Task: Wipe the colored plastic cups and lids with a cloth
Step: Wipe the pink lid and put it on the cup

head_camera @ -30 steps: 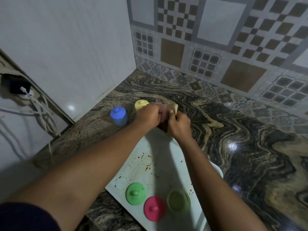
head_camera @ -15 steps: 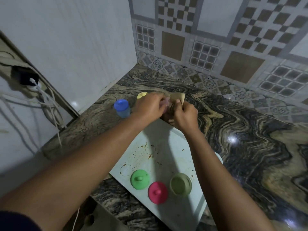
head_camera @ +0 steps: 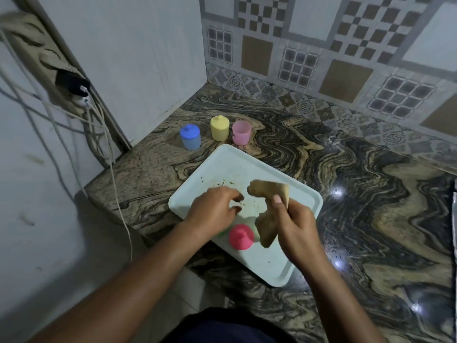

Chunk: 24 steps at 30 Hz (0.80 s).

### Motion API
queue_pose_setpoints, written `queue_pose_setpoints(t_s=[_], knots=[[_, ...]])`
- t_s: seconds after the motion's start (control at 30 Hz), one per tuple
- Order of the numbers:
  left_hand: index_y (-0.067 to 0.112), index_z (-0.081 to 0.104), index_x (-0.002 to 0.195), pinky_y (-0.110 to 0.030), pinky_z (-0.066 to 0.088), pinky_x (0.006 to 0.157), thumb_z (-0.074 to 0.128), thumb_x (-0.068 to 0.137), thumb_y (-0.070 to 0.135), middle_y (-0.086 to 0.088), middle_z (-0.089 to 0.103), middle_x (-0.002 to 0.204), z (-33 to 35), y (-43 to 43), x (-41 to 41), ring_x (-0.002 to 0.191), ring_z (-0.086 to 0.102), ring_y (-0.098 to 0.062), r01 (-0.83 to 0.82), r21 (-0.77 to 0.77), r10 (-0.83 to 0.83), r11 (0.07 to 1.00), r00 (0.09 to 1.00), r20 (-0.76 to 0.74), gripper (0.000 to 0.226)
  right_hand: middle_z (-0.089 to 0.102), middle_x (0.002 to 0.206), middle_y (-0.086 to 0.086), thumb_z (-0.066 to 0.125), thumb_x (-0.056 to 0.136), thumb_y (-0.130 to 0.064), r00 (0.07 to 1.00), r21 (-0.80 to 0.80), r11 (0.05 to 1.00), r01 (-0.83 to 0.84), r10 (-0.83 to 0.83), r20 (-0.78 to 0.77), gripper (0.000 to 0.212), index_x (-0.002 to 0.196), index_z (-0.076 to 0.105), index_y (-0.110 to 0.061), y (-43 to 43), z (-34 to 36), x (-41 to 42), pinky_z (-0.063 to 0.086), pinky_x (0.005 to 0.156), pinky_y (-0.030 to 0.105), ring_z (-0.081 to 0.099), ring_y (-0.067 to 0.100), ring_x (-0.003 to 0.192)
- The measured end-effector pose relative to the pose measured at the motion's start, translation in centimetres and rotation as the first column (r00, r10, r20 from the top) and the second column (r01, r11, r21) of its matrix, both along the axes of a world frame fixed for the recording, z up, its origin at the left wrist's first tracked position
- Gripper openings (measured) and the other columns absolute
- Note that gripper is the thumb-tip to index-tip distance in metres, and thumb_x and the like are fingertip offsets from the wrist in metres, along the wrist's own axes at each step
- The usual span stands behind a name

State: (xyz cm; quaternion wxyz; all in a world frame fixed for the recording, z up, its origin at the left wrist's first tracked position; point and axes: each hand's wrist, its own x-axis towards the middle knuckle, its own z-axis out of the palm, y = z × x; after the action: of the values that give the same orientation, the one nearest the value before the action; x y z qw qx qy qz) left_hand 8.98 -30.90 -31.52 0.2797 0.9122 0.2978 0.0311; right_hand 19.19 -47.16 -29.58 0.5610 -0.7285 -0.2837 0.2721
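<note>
Three cups stand in a row on the marble counter behind the tray: a blue one with its lid [head_camera: 190, 136], a yellow one with its lid [head_camera: 219, 127] and a pink one without a lid [head_camera: 241, 132]. A pale green tray [head_camera: 279, 266] with brown stains holds a pink lid [head_camera: 241, 237]. A green lid is mostly hidden under my left wrist. My right hand [head_camera: 295, 225] grips a tan cloth [head_camera: 265, 211] over the tray. My left hand [head_camera: 214, 209] hovers over the tray beside it, fingers curled and blurred, with nothing seen in them.
The marble counter [head_camera: 346, 194] ends in a corner of patterned tiled wall behind and a white panel on the left. A power strip with a plugged charger [head_camera: 74, 87] and hanging white cables [head_camera: 116, 184] sits on the left wall, near the counter's left edge.
Both hands left the back of the counter and came toward me over the tray. The pink cup they held now stands beside the yellow cup. The cloth stayed in my right hand.
</note>
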Motion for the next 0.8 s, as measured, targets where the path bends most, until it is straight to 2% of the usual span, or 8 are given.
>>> queue_pose_setpoints(t_s=[0.07,0.13,0.23,0.4,0.53,0.63,0.73,0.8], knots=[[0.029,0.067,0.124,-0.043,0.054,0.094,0.064,0.094,0.022,0.007,0.066,0.128,-1.5,-1.2,-0.7,0.115,0.064,-0.021,0.035,0.030,-0.031,0.999,0.989,-0.141,0.031,0.067,0.055,0.016,0.042,0.106,-0.038,0.999,-0.030,0.999,-0.032,0.033,0.038,0.042,0.100,0.077,-0.016,-1.2,-0.5,-1.2,0.060,0.072,0.038,0.069,0.031,0.063],[0.028,0.067,0.124,-0.042,0.054,0.090,0.059,0.094,0.019,0.002,0.066,0.123,-2.9,-2.3,-1.0,0.112,0.064,-0.025,0.085,0.047,-0.072,0.995,0.970,-0.231,0.032,0.071,0.063,0.014,0.045,0.109,-0.025,0.998,-0.060,0.998,0.001,0.003,0.070,0.037,0.092,0.078,-0.030,-1.9,-1.0,-1.9,0.052,0.062,0.018,0.069,0.015,0.062],[0.032,0.070,0.115,-0.039,0.053,0.081,0.060,0.094,0.026,0.002,0.066,0.109,-4.5,-3.4,-1.3,0.100,0.066,-0.026,0.146,0.070,-0.120,0.987,0.949,-0.293,0.024,0.073,0.068,0.012,0.049,0.107,-0.027,0.997,-0.111,0.993,0.043,-0.036,0.064,0.038,0.078,0.074,-0.022,-2.3,-1.8,-2.2,0.051,0.059,0.026,0.071,0.018,0.065],[0.028,0.071,0.100,-0.037,0.050,0.072,0.061,0.094,0.031,0.005,0.061,0.103,-6.9,-4.2,-0.8,0.090,0.067,-0.024,0.136,0.205,-0.072,0.969,0.953,-0.293,0.012,0.074,0.071,0.013,0.045,0.108,-0.027,0.998,-0.080,0.996,0.030,-0.026,0.056,0.034,0.102,0.079,-0.027,-2.7,-2.5,-2.0,0.055,0.067,0.035,0.071,0.029,0.072],[0.021,0.070,0.108,-0.037,0.049,0.075,0.055,0.099,0.027,0.003,0.060,0.110,-7.0,-4.5,-0.9,0.096,0.065,-0.025,0.108,0.229,-0.063,0.967,0.978,-0.197,0.018,0.070,0.067,0.018,0.042,0.108,-0.037,1.000,-0.042,0.999,0.015,-0.014,0.011,0.036,0.107,0.078,-0.030,-3.2,-2.4,-1.8,0.057,0.066,0.046,0.067,0.040,0.066],[0.020,0.073,0.112,-0.035,0.055,0.083,0.062,0.093,0.021,0.005,0.061,0.125,-5.7,-3.7,-2.0,0.103,0.065,-0.022,0.002,0.144,-0.003,0.990,1.000,0.006,0.022,0.055,0.056,0.017,0.040,0.102,-0.047,0.997,0.069,0.998,-0.007,0.012,-0.076,0.045,0.116,0.075,-0.022,-3.5,-1.1,-1.5,0.053,0.059,0.061,0.053,0.041,0.051],[0.020,0.079,0.102,-0.028,0.059,0.086,0.077,0.083,0.016,0.003,0.065,0.125,-3.3,-2.6,-2.6,0.105,0.068,-0.014,-0.186,-0.079,0.201,0.979,0.934,0.295,0.019,0.049,0.061,0.036,0.043,0.103,-0.043,0.991,0.206,0.979,0.012,0.016,-0.132,0.047,0.109,0.076,-0.010,-3.9,1.2,-1.1,0.051,0.060,0.057,0.046,0.046,0.052],[0.027,0.080,0.094,-0.029,0.063,0.070,0.083,0.082,0.020,0.010,0.067,0.122,-0.5,-2.4,-2.5,0.093,0.072,-0.009,-0.257,-0.304,0.365,0.917,0.848,0.384,0.015,0.047,0.061,0.043,0.042,0.104,-0.036,0.985,0.291,0.957,-0.006,0.055,-0.162,0.043,0.108,0.076,-0.009,-3.8,2.7,-1.1,0.053,0.062,0.047,0.046,0.055,0.054]])
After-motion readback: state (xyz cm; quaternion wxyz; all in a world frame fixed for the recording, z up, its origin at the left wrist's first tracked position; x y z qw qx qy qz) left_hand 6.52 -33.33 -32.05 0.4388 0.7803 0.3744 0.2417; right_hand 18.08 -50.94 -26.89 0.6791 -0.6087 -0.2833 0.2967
